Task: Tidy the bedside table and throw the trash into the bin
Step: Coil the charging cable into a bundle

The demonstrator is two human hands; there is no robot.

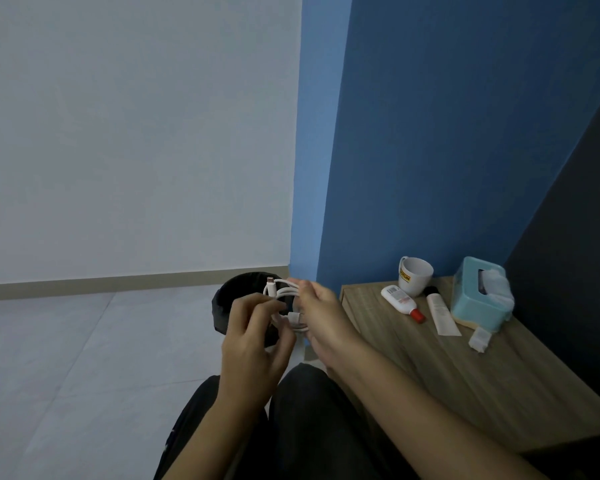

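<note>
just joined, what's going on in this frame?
A person holds a coiled white cable in both hands: the left hand pinches a loop and the right hand grips the bundle. The black bin stands on the floor behind them. On the bedside table are a white mug, a red-capped bottle and a tube lying flat, a blue tissue box, and a crumpled tissue not yet binned.
</note>
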